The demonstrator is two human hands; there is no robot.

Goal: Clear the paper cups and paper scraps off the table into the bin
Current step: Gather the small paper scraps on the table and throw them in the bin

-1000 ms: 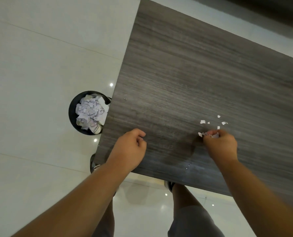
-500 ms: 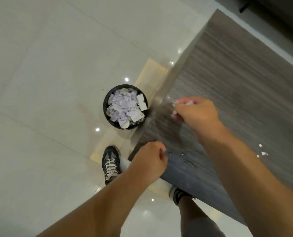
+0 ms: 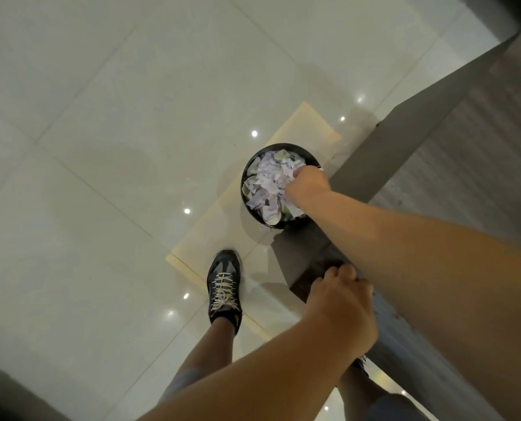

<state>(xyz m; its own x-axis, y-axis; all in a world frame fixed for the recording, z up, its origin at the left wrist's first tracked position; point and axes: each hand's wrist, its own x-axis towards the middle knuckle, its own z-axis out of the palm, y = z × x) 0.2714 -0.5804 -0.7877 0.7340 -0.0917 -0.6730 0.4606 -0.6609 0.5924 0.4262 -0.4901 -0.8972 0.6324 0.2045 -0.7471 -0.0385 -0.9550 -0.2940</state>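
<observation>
The round black bin [image 3: 244, 189] stands on the floor by the corner of the dark wood-grain table [image 3: 465, 183]. It is heaped to the rim with white and pale purple paper scraps [image 3: 268, 180]. My right hand [image 3: 309, 185] reaches past the table edge and hangs right over the bin's right side, fingers pointing down into the heap; its fingertips are hidden, so what it holds cannot be seen. My left hand [image 3: 341, 311] rests on the near table corner with its fingers curled, nothing in it. No paper cups show.
One small scrap [image 3: 263, 228] lies on the floor just below the bin. My left foot in a dark laced shoe [image 3: 224, 287] stands on the glossy tiled floor near the bin. The table's side panel [image 3: 399, 141] runs right beside the bin.
My right hand carried scraps from the tabletop leftward past the edge and now sits over the bin. The view swung left and down; my left hand slid to the table corner.
</observation>
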